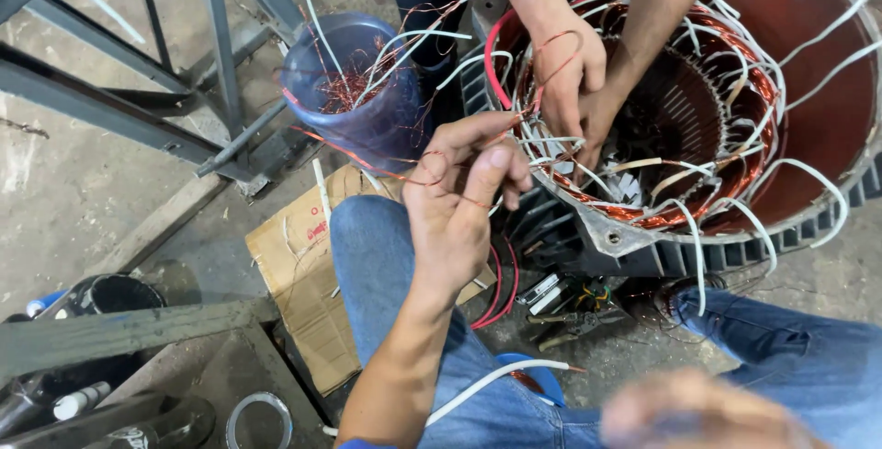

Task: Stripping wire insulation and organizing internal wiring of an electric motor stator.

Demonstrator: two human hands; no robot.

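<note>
Blurred at the bottom edge, the right hand [703, 409] was too unclear to tell if it was open or closed. Above the blue-jeans knee [386, 247], the left hand [457, 196] was half open, thumb and fingers pinching a thin copper wire strand [390, 173]. This strand ran about sideways toward the blue plastic bucket [354, 90]. Another person's hands [574, 81] touched the copper windings inside the big round motor stator [698, 109].

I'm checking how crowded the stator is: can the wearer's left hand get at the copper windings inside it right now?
Probably only partly: the left hand is beside the stator, but a co-worker's hands cover the near windings.
</note>
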